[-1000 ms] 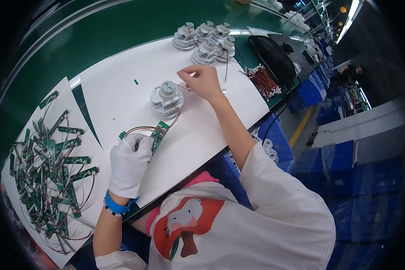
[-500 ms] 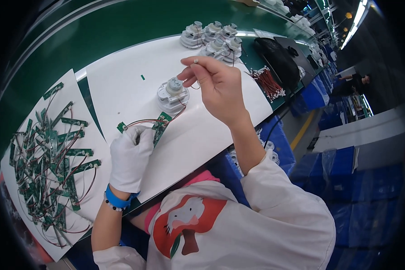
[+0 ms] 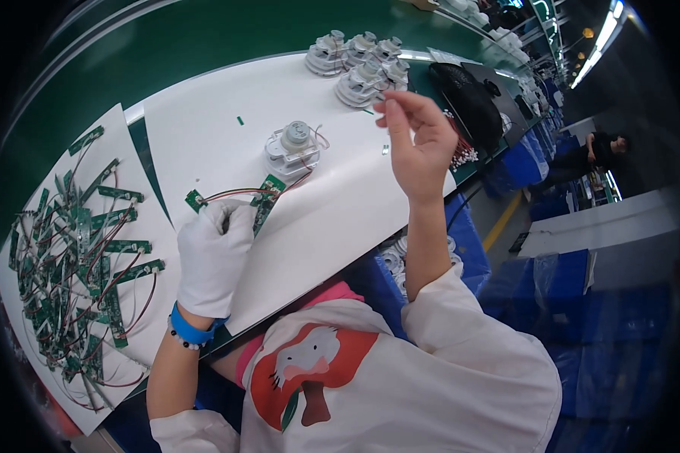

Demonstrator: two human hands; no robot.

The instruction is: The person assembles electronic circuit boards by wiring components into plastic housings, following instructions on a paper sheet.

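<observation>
Down at the bench, the left hand [image 3: 213,257] wears a smooth white fabric glove and a blue wristband, and its fingers are curled around a slim green circuit board [image 3: 264,202] that rests on a broad white sheet [image 3: 332,219]. Thin red and dark wires [image 3: 234,193] arc from this board to a second, smaller green board piece [image 3: 196,200] lying just beside the glove, and other wires run on to a pale grey plastic motor unit [image 3: 293,148], round on top with a squarish flanged base, standing alone near the middle of the sheet.

The right hand [image 3: 419,143] is bare and raised above the sheet's far edge, thumb and forefinger pressed together on something too small to make out, the other fingers loosely bent.

At the far end of the sheet stands a cluster of similar grey motor units [image 3: 359,64], roughly five. A second white sheet [image 3: 140,226] lies to the left, carrying a tangled heap of green boards [image 3: 72,249] with red wires, too many and too overlapped to count. Beyond the sheets runs a glossy dark green belt [image 3: 174,45]. A black mesh-textured object [image 3: 465,94] lies to the right of the cluster.
</observation>
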